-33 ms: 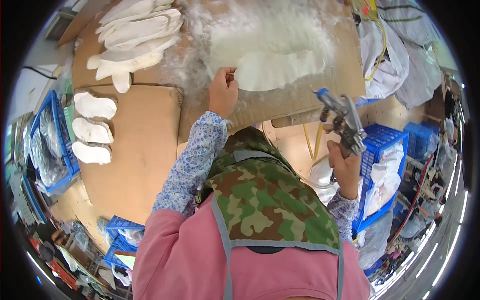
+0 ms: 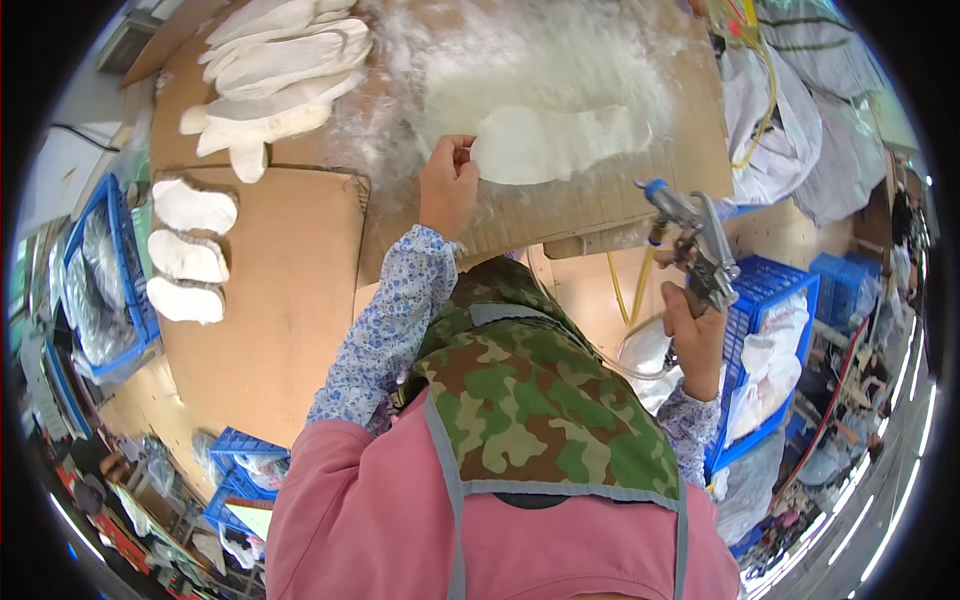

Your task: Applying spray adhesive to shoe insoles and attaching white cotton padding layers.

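The right hand (image 2: 697, 340) and its spray gun (image 2: 700, 240) have shifted slightly to the right, while the left hand (image 2: 448, 190) keeps its place beside the insole (image 2: 560, 150). That insole is a thin, white, soft-looking piece, waisted in the middle and rounded at its ends, lying flat near the front of the cardboard-covered tabletop (image 2: 690, 125), where pale, fuzzy residue coats the brown surface. The gun is metal with a blue nozzle end. More white, foot-shaped pieces overlap in a loose pile (image 2: 290, 60) at the far left, and three short, thicker pads (image 2: 190, 255) lie in a column on a smooth cardboard sheet (image 2: 290, 270). The left forearm reaches forward in a floral sleeve (image 2: 385, 330), thumb and forefinger pinching the insole's left end. The right arm is bent at the side, its fingers wrapped around the gun's handle, nozzle aimed up and left. The tabletop's front edge runs just below the insole; the cardboard sheet is bare right of the pads. A blue crate (image 2: 733, 310) stands close to the right hand, and yellow tubes (image 2: 640, 285) hang left of the gun.
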### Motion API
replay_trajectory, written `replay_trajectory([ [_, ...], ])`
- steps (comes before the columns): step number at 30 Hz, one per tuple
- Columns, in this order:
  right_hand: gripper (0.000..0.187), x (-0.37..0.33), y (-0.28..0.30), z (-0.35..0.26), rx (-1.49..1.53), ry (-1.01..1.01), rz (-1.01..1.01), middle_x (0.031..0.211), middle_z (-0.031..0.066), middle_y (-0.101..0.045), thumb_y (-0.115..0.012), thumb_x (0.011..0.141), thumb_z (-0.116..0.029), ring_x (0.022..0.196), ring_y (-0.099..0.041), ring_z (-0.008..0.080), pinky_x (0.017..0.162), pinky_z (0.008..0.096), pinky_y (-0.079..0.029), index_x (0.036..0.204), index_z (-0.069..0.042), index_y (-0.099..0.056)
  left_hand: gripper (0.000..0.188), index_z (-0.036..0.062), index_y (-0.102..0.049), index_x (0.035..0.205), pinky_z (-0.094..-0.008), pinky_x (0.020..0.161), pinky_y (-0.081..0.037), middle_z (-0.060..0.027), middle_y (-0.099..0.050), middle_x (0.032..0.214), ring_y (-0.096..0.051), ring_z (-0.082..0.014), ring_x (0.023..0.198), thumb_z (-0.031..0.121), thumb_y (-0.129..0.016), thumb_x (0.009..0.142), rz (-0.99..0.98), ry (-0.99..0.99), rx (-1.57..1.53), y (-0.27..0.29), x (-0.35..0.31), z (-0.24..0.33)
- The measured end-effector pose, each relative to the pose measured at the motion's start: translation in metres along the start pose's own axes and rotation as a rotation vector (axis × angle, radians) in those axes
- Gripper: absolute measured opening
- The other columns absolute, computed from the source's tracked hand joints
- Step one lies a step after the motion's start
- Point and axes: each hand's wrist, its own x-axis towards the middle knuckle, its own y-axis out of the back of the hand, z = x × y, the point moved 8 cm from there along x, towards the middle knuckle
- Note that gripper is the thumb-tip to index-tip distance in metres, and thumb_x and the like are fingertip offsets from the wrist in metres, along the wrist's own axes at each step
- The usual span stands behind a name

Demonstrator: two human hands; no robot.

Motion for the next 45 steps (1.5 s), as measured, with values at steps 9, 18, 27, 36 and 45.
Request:
replay_trajectory([
  [9, 0.031, 0.034, 0.015, 0.025, 0.032, 0.097, -0.253, 0.079, -0.0021, -0.057, -0.055, 0.093, -0.002, 0.051, -0.037, 0.0014, 0.044, 0.0207, -0.028, 0.125, -0.001, -0.053, 0.028, 0.0081, -0.063, 0.112, -0.0234, 0.071, -0.046, 0.0023, -0.061, 0.098, -0.055, -0.0074, 0.084, 0.009, -0.050, 0.088, 0.111, 0.002, -0.274, 0.111, -0.072, 0.017],
  [18, 0.041, 0.021, 0.011, -0.024, -0.002, 0.231, -0.381, 0.114, 0.0087, -0.063, -0.052, 0.091, 0.001, 0.047, -0.038, 0.0023, 0.039, 0.0196, -0.029, 0.132, 0.003, -0.046, 0.029, 0.0046, -0.071, 0.103, -0.0281, 0.068, -0.048, -0.0037, -0.065, 0.085, -0.060, -0.0135, 0.076, 0.004, -0.050, 0.082, 0.591, 0.273, 0.171, 0.386, -0.247, -0.043],
  [27, 0.040, -0.008, -0.076, -0.059, -0.190, 0.148, -0.426, 0.117, 0.0106, -0.062, -0.051, 0.091, 0.002, 0.044, -0.037, 0.0022, 0.037, 0.0187, -0.028, 0.131, 0.005, -0.046, 0.037, 0.0148, -0.074, 0.108, -0.0285, 0.078, -0.051, -0.0065, -0.069, 0.090, -0.064, -0.0165, 0.082, 0.005, -0.046, 0.086, 0.935, 0.371, 0.471, 0.618, -0.261, -0.121],
  [36, 0.038, -0.021, -0.092, -0.066, -0.268, 0.052, -0.383, 0.116, 0.0068, -0.063, -0.054, 0.091, 0.000, 0.052, -0.040, 0.0030, 0.045, 0.0198, -0.031, 0.129, 0.003, -0.048, 0.046, 0.0182, -0.062, 0.125, -0.0481, 0.088, -0.045, -0.0162, -0.056, 0.114, -0.055, -0.0369, 0.108, 0.004, -0.051, 0.083, 1.279, 0.459, 1.086, 0.659, -0.238, -0.088],
  [45, 0.030, -0.018, -0.089, -0.093, -0.312, 0.031, -0.332, 0.082, -0.0023, -0.056, -0.057, 0.091, -0.002, 0.064, -0.043, 0.0022, 0.052, 0.0214, -0.031, 0.121, 0.002, -0.058, 0.042, 0.0066, -0.064, 0.112, -0.0397, 0.084, -0.047, -0.0147, -0.059, 0.106, -0.057, -0.0358, 0.097, -0.011, -0.049, 0.077, 0.464, -0.529, 0.659, 0.407, -0.004, 0.054],
])
